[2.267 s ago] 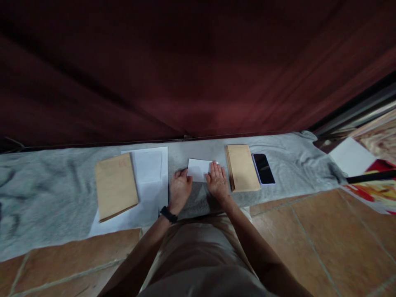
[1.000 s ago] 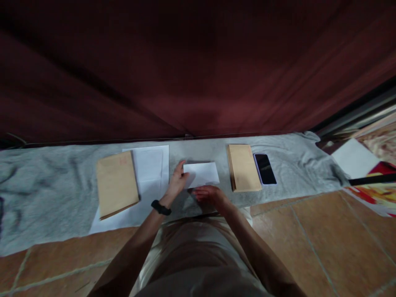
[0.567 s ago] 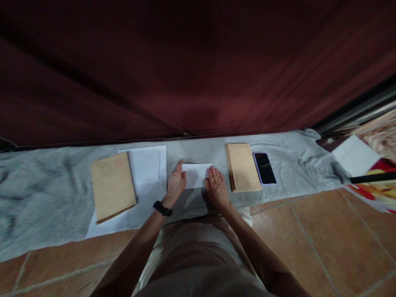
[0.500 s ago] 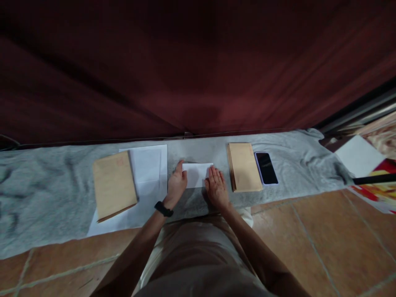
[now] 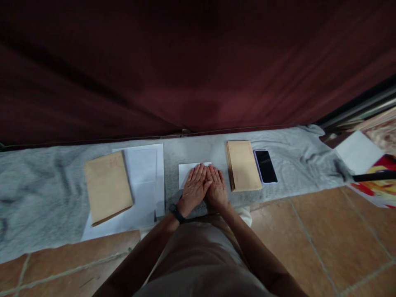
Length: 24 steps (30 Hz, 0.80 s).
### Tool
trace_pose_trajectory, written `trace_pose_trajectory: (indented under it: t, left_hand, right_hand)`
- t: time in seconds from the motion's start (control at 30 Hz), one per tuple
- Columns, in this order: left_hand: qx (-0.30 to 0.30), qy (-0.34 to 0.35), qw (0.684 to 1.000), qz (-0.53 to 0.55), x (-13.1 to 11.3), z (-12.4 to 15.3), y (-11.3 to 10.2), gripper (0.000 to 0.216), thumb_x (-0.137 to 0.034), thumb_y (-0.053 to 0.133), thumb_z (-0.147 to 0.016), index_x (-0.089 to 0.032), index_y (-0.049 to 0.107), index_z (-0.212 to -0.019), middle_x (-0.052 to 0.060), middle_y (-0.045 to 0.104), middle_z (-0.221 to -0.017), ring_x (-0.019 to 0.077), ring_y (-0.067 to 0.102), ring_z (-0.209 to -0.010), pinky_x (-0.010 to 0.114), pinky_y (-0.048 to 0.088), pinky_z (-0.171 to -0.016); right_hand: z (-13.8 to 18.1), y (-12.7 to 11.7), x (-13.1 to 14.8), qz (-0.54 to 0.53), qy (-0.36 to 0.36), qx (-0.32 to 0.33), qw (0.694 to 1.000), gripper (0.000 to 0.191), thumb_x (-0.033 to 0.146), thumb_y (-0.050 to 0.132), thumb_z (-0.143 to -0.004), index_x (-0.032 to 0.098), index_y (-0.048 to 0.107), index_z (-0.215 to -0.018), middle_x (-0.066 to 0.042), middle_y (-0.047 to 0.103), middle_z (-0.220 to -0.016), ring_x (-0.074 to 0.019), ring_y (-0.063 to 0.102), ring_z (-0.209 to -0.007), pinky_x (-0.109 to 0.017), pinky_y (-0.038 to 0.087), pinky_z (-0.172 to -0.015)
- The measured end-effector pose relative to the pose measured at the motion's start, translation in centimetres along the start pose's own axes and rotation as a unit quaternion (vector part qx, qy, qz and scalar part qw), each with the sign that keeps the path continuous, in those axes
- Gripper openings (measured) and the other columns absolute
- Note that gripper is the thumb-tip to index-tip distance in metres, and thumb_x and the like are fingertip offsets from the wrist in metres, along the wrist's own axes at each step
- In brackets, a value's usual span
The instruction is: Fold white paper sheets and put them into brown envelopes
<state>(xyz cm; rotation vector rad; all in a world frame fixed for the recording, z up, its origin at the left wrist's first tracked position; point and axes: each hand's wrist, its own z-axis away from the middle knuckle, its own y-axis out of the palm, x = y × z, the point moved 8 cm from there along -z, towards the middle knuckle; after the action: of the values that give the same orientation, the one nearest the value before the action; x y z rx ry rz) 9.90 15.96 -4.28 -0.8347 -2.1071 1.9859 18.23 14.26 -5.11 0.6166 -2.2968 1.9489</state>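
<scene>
A folded white sheet of paper (image 5: 185, 170) lies on the grey cloth (image 5: 198, 149) in front of me. Flat on top of it rests my left hand (image 5: 194, 185), fingers stretched out and a dark band on the wrist. My right hand (image 5: 217, 189) lies beside it, touching it, with its fingers straight over the paper's right end. Both palms face down, and they hide most of the paper. Close to the right hand is a stack of brown envelopes (image 5: 244, 167).
Another batch of brown envelopes (image 5: 108, 187) lies at the left, partly over white paper sheets (image 5: 144, 194). A phone (image 5: 266, 167) is right of the stack. Behind the cloth hangs a dark red curtain (image 5: 198, 82). Tiled floor (image 5: 297, 231) shows in front.
My left hand has let go of the paper's left edge and moved right, now lying flat beside my right hand. The right hand stays at the right end.
</scene>
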Motion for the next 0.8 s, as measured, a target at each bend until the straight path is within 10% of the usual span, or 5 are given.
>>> trace_pose_trajectory:
  t: [0.8]
  left_hand:
    - [0.003, -0.109, 0.992, -0.064, 4.8, 1.8, -1.2, 0.06, -0.02, 0.033, -0.103, -0.006, 0.033, -0.161, 0.018, 0.023, -0.171, 0.0304, 0.019, -0.16, 0.051, 0.025, -0.129]
  right_hand:
    - [-2.3, 0.6, 3.5, -0.062, -0.076, 0.002, 0.995, 0.052, 0.034, 0.041, -0.109, 0.012, 0.045, -0.156, -0.013, 0.047, -0.161, -0.0244, 0.038, -0.154, -0.047, 0.029, -0.128]
